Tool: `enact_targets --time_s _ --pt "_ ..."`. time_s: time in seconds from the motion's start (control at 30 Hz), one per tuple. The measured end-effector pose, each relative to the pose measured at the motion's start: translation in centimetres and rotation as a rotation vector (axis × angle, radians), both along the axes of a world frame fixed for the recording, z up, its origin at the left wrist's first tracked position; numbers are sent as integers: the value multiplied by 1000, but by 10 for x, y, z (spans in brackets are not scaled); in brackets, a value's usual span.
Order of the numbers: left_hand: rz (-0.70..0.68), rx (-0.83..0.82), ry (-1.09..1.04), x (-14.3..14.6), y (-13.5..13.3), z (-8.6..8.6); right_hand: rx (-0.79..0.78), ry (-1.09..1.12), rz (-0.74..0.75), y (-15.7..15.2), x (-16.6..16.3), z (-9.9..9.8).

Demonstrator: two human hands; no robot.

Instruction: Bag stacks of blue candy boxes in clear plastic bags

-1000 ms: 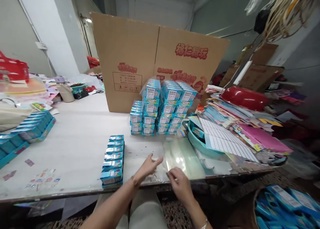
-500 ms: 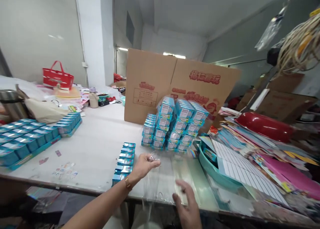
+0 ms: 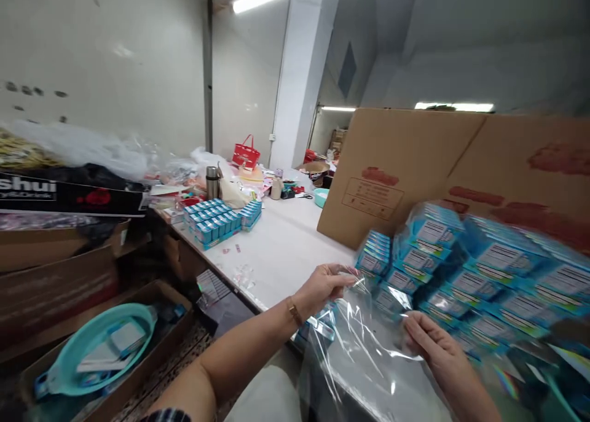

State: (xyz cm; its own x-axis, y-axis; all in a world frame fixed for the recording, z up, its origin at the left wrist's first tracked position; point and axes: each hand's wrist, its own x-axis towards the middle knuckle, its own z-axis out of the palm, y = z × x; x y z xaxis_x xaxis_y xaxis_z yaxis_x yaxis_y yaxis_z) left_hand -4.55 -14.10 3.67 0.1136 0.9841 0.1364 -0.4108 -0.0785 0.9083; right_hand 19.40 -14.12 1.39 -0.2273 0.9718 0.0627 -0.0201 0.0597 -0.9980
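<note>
My left hand (image 3: 325,285) pinches the top edge of a clear plastic bag (image 3: 364,348), lifted off the white table (image 3: 281,250). My right hand (image 3: 431,345) grips the same bag at its right edge, fingers closed. The bag hangs between the two hands, in front of a stack of small blue boxes (image 3: 461,262), some wrapped in clear film. A row of blue boxes (image 3: 318,327) lies partly hidden behind the bag, below my left hand.
A large brown cardboard box (image 3: 415,164) stands behind the stack. More blue boxes in trays (image 3: 216,219) sit at the far left of the table. A teal basin (image 3: 92,342) lies in a carton on the floor at left. A red basket (image 3: 246,153) is far back.
Both hands have lifted the clear bag off the table and hold it up between them. The view has swung to the left, so the stack now sits at the right.
</note>
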Motion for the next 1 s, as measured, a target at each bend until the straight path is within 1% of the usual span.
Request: enact_targets --time_s 0.03,0.1,0.13,0.17,0.2,0.27,0.33,0.37,0.43,0.5,0.53,0.6,0.67,0.77,0.87,0.93,1.0 --pt "102 39 15 -4 1 -4 -67 58 -22 -1 -7 -1" --pt "307 149 52 -10 2 -11 -172 98 -61 -2 -19 -8" --pt "373 202 69 -12 2 -13 -204 83 -73 -2 -23 -14" --pt "404 245 73 -14 1 -14 -220 55 -74 -3 -27 -22" --pt "401 276 61 -15 0 -15 -223 27 -60 -3 -29 -29" --pt "309 289 -4 -15 -2 -13 -192 -25 -3 -4 -29 -40" --pt "191 230 -109 -14 -4 -9 -98 -66 38 -4 -25 -42" --pt "148 181 -164 -13 -4 -8 -26 -73 40 -4 -22 -38" --pt "70 63 -219 -9 -5 -6 154 -44 21 -5 -18 -23" --pt "-29 -46 -189 -5 -5 -7 303 -6 46 -4 -16 -5" --pt "-79 -87 -155 -3 -5 -8 327 -15 94 -4 -17 2" --pt "-142 -132 -104 0 -4 -10 288 -54 200 -2 -21 8" --pt "-149 -146 -101 2 -3 -11 197 -63 244 -1 -25 5" --pt "-146 -157 -139 5 0 -10 128 9 213 -1 -32 -11" --pt "-168 -150 -212 11 4 -12 138 120 192 -1 -37 -22" --pt "-161 -153 -281 16 7 -15 144 171 203 0 -38 -22" --pt "-140 -146 -318 19 9 -22 148 157 220 3 -35 -17"
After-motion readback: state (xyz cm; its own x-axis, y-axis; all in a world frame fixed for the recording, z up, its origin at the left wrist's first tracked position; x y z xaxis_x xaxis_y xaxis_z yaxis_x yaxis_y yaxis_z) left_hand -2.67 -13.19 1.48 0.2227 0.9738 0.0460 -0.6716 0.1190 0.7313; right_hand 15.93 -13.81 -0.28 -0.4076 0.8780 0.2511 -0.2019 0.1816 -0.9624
